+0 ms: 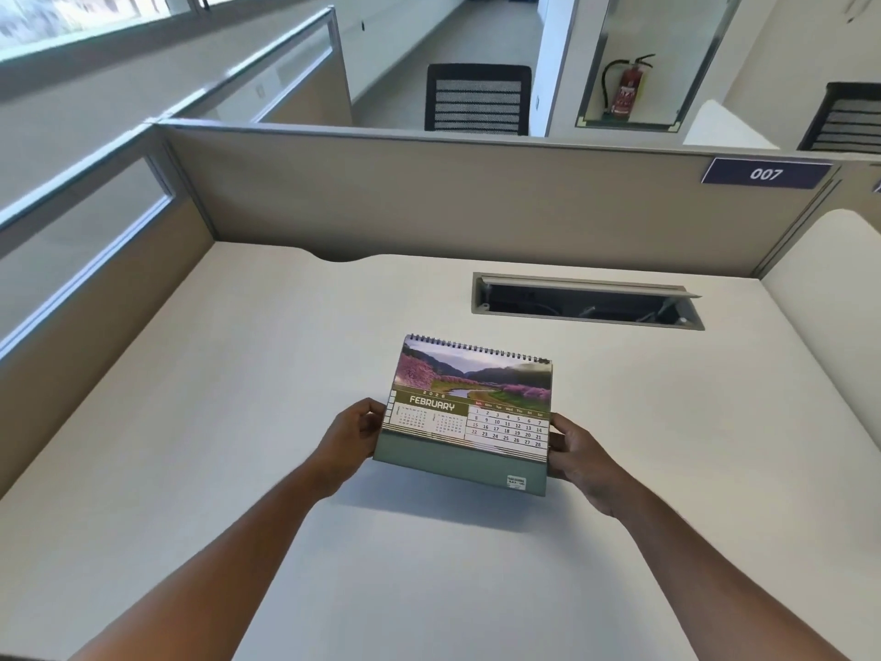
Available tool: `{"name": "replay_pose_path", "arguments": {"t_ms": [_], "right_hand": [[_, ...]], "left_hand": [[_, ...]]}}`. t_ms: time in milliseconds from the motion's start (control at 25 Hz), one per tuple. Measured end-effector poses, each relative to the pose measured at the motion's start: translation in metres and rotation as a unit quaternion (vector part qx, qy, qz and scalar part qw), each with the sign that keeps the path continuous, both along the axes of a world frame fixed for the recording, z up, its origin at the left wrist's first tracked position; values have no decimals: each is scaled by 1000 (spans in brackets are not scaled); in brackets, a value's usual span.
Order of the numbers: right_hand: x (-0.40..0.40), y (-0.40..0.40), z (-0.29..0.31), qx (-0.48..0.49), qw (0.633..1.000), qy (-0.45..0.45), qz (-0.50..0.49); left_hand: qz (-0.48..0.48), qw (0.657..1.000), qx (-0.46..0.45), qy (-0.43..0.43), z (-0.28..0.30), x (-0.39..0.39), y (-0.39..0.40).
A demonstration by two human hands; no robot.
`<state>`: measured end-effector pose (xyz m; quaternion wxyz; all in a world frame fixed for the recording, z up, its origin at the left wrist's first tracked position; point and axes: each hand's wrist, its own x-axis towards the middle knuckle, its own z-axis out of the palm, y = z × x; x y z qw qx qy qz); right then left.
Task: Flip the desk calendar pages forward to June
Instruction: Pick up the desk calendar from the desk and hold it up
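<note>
A spiral-bound desk calendar [469,412] on a grey-green stand is held a little above the white desk [238,422], slightly tilted. Its front page reads FEBRUARY 2026 under a picture of pink blossom trees by a river. My left hand [350,434] grips the calendar's lower left edge, thumb on the front. My right hand [579,453] grips its lower right edge the same way. The calendar casts a shadow on the desk beneath it.
An open cable hatch [586,302] is cut into the desk behind the calendar. Beige cubicle partitions [429,193] close the desk at the back and left, with a "007" plate [765,174]. A black office chair [476,97] stands beyond.
</note>
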<state>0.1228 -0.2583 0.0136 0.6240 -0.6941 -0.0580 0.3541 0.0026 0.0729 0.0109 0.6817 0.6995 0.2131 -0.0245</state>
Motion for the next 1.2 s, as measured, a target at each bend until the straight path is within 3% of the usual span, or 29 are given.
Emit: {"name": "replay_pose_path", "arguments": {"t_ms": [200, 320, 400, 520, 680, 920, 1120, 1200], "right_hand": [[13, -7, -5, -10, 997, -62, 53], [15, -7, -16, -44, 988, -142, 32], [12, -4, -27, -56, 981, -184, 8], [4, 2, -42, -92, 971, -220, -28], [0, 5, -45, -132, 952, -274, -33], [-4, -4, -59, -203, 917, -341, 33], [-4, -2, -65, -233, 896, -376, 41], [-6, 2, -65, -252, 889, -378, 54]], "left_hand": [[-86, 994, 59, -24, -2, -5, 7], [-82, 991, 101, -34, -9, -9, 7], [-78, 979, 182, -47, -15, -12, 3], [-17, 965, 254, -58, -28, -13, -8], [25, 957, 287, -42, -44, -7, -12], [-44, 950, 308, -7, -51, -9, -9], [-61, 926, 372, 17, -54, -8, -4], [-83, 899, 429, 14, -54, -7, -1]]}}
